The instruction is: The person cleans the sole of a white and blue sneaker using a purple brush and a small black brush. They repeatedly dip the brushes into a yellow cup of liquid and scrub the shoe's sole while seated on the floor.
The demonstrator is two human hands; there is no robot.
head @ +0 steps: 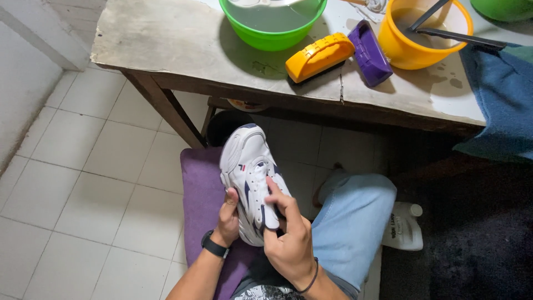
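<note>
A white sneaker with dark blue trim lies toe-away over a purple cloth on my lap. My left hand, with a black watch at the wrist, grips the shoe's heel side from the left. My right hand rests on the shoe's tongue and lace area, fingers pressed against it. Whether the right hand holds anything small is hidden by the fingers.
A worn table ahead carries a green basin of water, an orange brush, a purple brush, a yellow bucket and a blue towel. A white plastic bottle lies on the floor by my jeans.
</note>
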